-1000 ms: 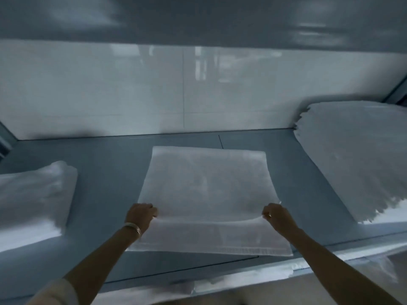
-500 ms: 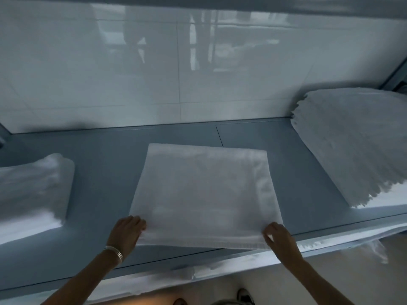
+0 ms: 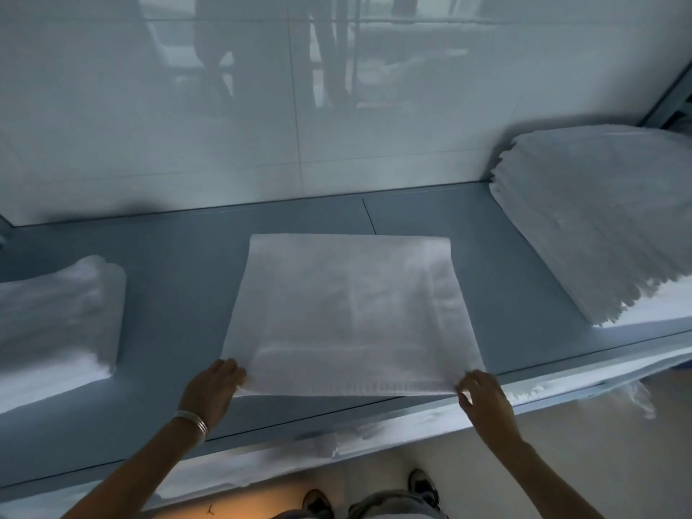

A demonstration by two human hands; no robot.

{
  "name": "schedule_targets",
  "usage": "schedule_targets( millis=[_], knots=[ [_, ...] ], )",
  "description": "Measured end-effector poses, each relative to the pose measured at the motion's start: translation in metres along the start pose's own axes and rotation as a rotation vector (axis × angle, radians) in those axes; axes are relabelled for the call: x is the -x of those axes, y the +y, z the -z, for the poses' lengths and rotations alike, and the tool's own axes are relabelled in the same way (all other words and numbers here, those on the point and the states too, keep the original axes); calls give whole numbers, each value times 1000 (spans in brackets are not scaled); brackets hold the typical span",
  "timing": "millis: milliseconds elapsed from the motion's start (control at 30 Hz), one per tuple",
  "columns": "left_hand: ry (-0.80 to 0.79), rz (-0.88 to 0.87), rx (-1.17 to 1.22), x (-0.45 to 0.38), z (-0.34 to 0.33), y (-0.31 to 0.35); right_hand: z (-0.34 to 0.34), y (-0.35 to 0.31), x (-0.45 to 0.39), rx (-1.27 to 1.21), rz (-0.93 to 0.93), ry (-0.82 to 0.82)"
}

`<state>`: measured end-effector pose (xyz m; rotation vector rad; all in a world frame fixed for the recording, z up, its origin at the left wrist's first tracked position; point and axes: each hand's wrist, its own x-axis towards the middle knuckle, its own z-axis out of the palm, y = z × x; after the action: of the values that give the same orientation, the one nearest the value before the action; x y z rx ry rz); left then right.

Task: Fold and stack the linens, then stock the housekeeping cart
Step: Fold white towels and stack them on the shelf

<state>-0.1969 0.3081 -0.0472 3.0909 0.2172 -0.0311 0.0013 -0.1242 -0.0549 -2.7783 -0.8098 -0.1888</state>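
Folded white towel (image 3: 352, 312) lies flat at centre shelf (image 3: 179, 279). Left hand (image 3: 213, 391) at seven o'clock pinches its near-left corner; right hand (image 3: 483, 400) at five o'clock pinches the near-right. Stacks at nine (image 3: 56, 316) and two o'clock (image 3: 599, 226). No readable writing.

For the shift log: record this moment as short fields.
surface: blue-grey shelf top
centre: white folded rectangular towel, lying flat
left hand: grip on towel's near left corner
right hand: grip pinching near right corner
left side: small pile of white folded linens
right side: tall stack of white folded linens
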Motion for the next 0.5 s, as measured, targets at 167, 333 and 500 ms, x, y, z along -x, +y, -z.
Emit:
schedule_targets(
  millis=[167, 333, 500],
  knots=[
    [-142, -36, 53, -3, 8, -3, 10, 11, -9, 50, 39, -71],
    [-434, -31, -1, -28, 47, 5, 26, 18, -28, 213, -11, -209],
    [-290, -29, -38, -73, 42, 25, 14, -74, -56, 170, 202, -128]
  ],
)
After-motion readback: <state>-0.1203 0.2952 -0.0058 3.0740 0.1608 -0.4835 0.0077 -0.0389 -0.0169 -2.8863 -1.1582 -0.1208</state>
